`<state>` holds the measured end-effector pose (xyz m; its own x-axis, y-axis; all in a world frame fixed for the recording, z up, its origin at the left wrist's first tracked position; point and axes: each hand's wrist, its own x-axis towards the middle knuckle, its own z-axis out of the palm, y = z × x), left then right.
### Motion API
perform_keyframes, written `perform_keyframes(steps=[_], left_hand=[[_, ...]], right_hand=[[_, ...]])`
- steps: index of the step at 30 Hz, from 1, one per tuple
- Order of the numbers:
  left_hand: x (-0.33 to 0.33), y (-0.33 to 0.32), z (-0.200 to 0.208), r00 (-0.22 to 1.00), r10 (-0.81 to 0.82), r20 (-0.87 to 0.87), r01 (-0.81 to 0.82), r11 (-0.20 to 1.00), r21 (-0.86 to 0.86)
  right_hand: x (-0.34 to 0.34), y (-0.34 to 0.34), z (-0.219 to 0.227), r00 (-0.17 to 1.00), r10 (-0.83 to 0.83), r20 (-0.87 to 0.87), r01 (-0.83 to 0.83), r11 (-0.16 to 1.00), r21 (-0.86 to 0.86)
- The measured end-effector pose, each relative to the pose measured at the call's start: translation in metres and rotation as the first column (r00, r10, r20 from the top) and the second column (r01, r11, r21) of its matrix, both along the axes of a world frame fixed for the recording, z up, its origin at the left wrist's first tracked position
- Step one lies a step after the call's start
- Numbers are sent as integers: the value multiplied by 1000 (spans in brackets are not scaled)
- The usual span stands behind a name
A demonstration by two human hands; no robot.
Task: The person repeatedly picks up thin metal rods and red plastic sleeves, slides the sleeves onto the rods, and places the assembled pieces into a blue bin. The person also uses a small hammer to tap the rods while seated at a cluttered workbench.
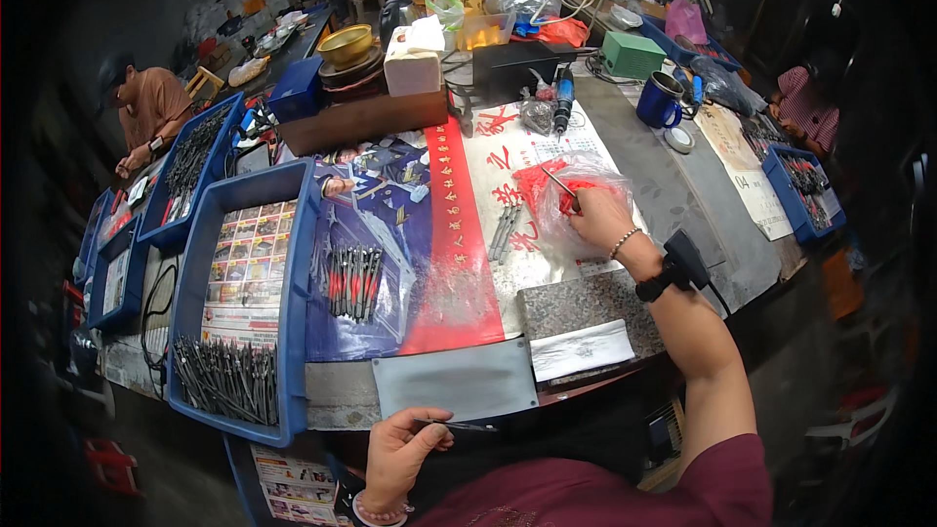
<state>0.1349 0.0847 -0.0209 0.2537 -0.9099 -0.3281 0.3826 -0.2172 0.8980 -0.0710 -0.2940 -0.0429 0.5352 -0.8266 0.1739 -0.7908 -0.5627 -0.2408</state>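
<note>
My left hand [410,451], at the table's near edge, pinches a slim dark pen-like metal piece [467,425] lying level, pointing right. My right hand [602,220] reaches to a clear plastic bag [607,176] with red contents. Between its fingers is a thin metal rod [558,181], tilted up to the left; its lower end is hidden by the fingers. Left of the bag lie a few slim silvery pieces [506,232]. A row of black-and-red slim pieces [354,283] rests on the blue part of the poster sheet [451,307].
A blue tray [299,307] on the left holds many dark slim pieces [226,381]. Before me are a stone slab [576,307], a folded white cloth [583,349] and a grey plate [454,381]. A blue mug [660,100] stands behind right. Two other people sit at far left and right.
</note>
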Motion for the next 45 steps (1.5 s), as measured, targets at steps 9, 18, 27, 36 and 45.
perform_keyframes(steps=[9, 18, 27, 36, 45], left_hand=[[-7, -14, -7, 1000, -14, 10, 13, 1000, 17], [-15, -33, 2, 993, -38, 108, 43, 998, -44], [-52, -59, 14, 969, -209, 130, 215, 976, -29], [-70, -61, 19, 962, -244, 123, 253, 965, -62], [-70, -59, 8, 965, -233, 118, 239, 970, -41]], right_hand=[[3, 5, 13, 992, -61, -110, 74, 989, 124], [-54, 82, 80, 949, -55, 311, -20, 972, 233], [-60, 198, 62, 658, -454, 601, -500, 334, 799], [-51, 229, 31, 620, -501, 603, -548, 274, 791], [-58, 238, 21, 480, -566, 670, -621, 321, 716]])
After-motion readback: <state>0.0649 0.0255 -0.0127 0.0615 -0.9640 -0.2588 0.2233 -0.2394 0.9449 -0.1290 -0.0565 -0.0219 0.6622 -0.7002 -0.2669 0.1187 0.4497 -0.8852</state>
